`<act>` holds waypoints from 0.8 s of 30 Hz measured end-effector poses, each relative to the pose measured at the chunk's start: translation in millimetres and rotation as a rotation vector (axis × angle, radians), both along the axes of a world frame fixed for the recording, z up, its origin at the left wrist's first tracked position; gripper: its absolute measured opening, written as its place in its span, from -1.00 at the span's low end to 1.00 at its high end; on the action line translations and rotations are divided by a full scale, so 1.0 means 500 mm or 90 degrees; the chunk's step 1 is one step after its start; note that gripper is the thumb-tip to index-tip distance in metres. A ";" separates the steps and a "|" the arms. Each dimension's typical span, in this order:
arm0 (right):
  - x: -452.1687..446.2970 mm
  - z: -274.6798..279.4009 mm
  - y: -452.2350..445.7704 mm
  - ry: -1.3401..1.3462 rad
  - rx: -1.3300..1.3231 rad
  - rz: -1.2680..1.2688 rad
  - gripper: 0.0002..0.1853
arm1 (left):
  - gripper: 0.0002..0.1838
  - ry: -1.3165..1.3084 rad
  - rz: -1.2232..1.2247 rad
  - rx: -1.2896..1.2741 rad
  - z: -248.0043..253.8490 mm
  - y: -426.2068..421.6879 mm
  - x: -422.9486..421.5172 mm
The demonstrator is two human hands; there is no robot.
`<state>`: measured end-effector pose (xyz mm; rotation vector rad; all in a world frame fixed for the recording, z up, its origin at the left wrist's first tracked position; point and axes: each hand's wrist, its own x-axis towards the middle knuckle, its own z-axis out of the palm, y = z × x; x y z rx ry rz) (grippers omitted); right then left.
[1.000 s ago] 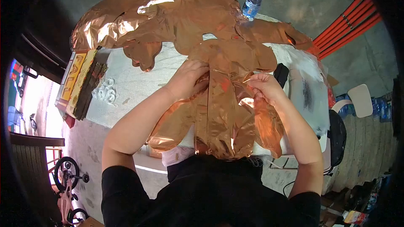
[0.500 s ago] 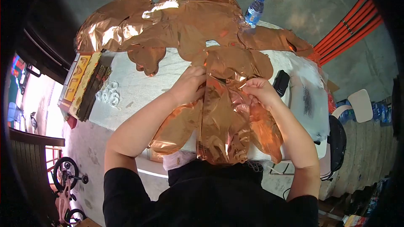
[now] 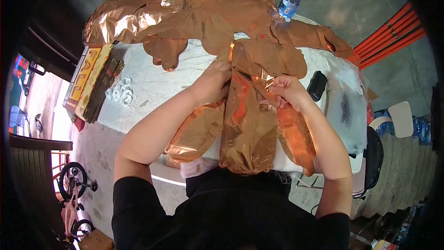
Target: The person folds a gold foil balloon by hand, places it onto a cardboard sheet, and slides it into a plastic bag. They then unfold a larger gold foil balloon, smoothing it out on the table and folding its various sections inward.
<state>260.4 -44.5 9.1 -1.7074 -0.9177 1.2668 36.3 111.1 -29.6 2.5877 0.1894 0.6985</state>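
A flat, uninflated copper-coloured foil balloon point(image 3: 249, 134) lies over the near edge of the table and hangs toward my body. My left hand point(image 3: 213, 82) is closed on its left side, with the fingertips partly hidden by foil. My right hand point(image 3: 287, 91) pinches the foil on the right side, thumb against fingers. Between both hands the foil forms a fold. More copper foil point(image 3: 222, 16), large and wrinkled, spreads across the far side of the table and also looks uninflated.
A water bottle point(image 3: 290, 3) stands on the far foil. To the left are stacked boxes point(image 3: 90, 81) and white string rolls point(image 3: 121, 91). A black case point(image 3: 317, 85) and clear plastic wrap point(image 3: 344, 106) are on the right, with orange-red poles point(image 3: 393, 34) beyond.
The foil's near panel has gone from crumpled to flatter and smoother between my hands. Both hands keep their hold. The table sits slightly higher in view.
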 end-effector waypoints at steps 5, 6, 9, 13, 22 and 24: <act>-0.003 0.001 0.003 0.004 0.012 0.021 -0.96 | -0.53 0.065 0.001 -0.060 0.000 0.000 0.001; -0.004 0.001 0.004 -0.008 0.005 0.020 -0.96 | -0.52 0.069 -0.002 -0.061 0.000 0.002 0.002; -0.007 0.003 0.003 -0.015 -0.010 0.014 -0.94 | -0.51 0.082 -0.003 -0.058 -0.001 0.002 -0.003; -0.002 0.003 0.000 -0.014 -0.024 0.012 -0.93 | -0.50 0.093 0.006 -0.049 0.000 0.003 -0.002; -0.002 -0.005 -0.006 -0.018 -0.011 0.012 -0.94 | -0.52 0.109 0.008 -0.058 0.008 0.000 -0.005; -0.004 -0.006 -0.007 -0.024 -0.009 0.007 -0.95 | -0.59 0.056 0.007 -0.040 0.006 -0.005 -0.005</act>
